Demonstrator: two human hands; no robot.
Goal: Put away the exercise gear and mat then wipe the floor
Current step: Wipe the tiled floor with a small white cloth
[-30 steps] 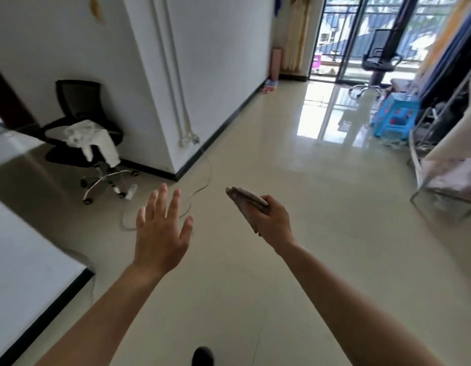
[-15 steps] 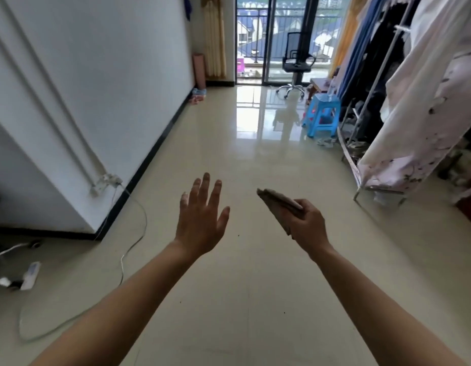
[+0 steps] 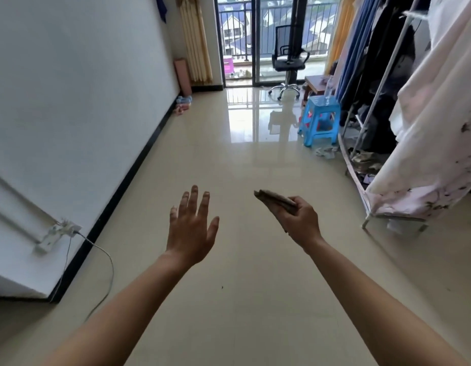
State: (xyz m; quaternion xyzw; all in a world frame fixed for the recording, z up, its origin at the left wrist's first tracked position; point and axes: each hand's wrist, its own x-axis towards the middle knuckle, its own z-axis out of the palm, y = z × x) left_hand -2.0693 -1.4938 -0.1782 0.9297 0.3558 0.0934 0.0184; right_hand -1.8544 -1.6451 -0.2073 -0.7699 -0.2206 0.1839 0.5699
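My right hand point(image 3: 300, 221) is closed around a folded, greyish cloth point(image 3: 272, 200) whose end sticks out to the left above the glossy beige floor point(image 3: 242, 159). To its left, my left hand point(image 3: 190, 228) is held out flat with fingers spread and holds nothing. A rolled pink mat point(image 3: 183, 76) stands upright in the far left corner by the balcony door, with small pink and blue gear point(image 3: 183, 103) on the floor at its foot.
A white wall with black skirting point(image 3: 139, 165) runs along the left, with a power strip and cable point(image 3: 57, 233) at its corner. On the right stand a clothes rack point(image 3: 419, 128), a blue stool point(image 3: 320, 120) and an office chair point(image 3: 288, 60).
The view has swung right, away from the chair by the corner and down the room. Both hands keep their pose, the cloth still in my right hand.
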